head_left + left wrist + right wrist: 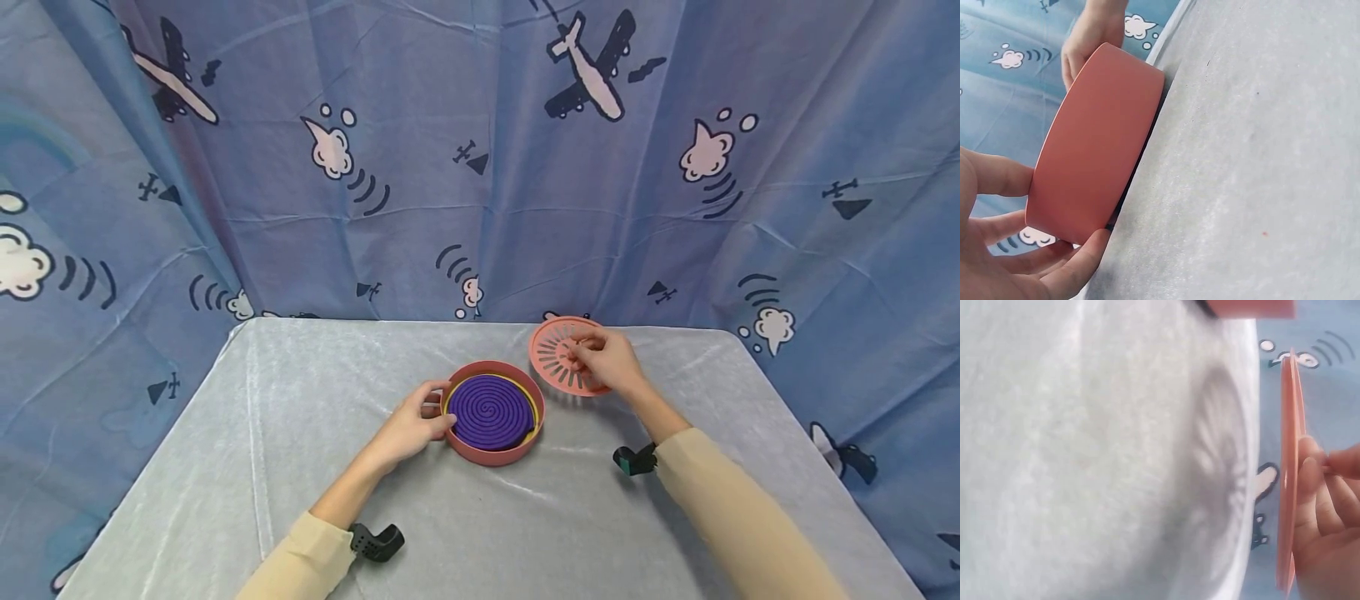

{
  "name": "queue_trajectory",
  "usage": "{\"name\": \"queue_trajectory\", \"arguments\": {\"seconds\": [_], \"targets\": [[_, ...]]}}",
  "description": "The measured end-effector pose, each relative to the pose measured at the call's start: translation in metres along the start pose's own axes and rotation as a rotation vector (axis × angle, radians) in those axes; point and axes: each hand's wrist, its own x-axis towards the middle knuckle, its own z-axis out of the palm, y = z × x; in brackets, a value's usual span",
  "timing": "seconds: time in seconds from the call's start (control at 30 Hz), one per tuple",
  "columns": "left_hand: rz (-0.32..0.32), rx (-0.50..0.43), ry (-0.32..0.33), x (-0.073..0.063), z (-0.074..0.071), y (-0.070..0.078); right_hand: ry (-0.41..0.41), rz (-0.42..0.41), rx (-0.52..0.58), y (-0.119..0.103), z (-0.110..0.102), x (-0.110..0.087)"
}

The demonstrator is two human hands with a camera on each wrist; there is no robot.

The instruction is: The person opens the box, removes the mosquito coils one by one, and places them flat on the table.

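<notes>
A round coral-red box stands on the table, holding a purple mosquito coil with a yellow edge showing round part of it. My left hand grips the box's left side, the thumb at the rim. In the left wrist view, fingers touch the outer wall of the box. Off to the upper right, my right hand pinches the middle of a round slotted lid. The right wrist view shows this lid edge-on and raised off the table, its shadow below.
A pale grey cloth covers the table. Behind and beside it hangs a blue curtain printed with planes and clouds. Black wrist-worn devices sit by the left sleeve and the right sleeve.
</notes>
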Motion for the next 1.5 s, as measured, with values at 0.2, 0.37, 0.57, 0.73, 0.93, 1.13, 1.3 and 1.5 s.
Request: {"name": "queue_trajectory", "arguments": {"seconds": [0.2, 0.37, 0.57, 0.73, 0.93, 1.13, 1.3, 1.5], "targets": [[-0.004, 0.016, -0.004, -0.001, 0.0, 0.001, 0.016, 0.023, -0.036, 0.016, 0.009, 0.013], [0.003, 0.025, -0.016, -0.001, -0.001, 0.001, 0.012, 0.032, -0.03, 0.026, 0.016, 0.02], [0.01, 0.017, -0.009, 0.0, 0.001, 0.0, -0.024, 0.057, 0.021, 0.03, 0.018, 0.023], [0.013, 0.021, -0.009, 0.001, 0.001, -0.001, -0.062, 0.083, 0.037, 0.03, 0.016, 0.02], [0.014, 0.047, -0.018, 0.0, 0.0, -0.001, -0.062, 0.073, -0.027, 0.025, 0.009, 0.012], [0.005, 0.042, -0.004, 0.0, 0.0, -0.001, -0.035, 0.033, -0.18, 0.011, 0.002, 0.006], [0.0, 0.034, 0.01, 0.0, 0.001, -0.001, -0.022, -0.047, -0.318, -0.006, 0.0, -0.001], [-0.004, 0.043, -0.002, -0.001, 0.002, 0.0, -0.044, -0.092, -0.319, -0.026, 0.004, -0.013]]}}
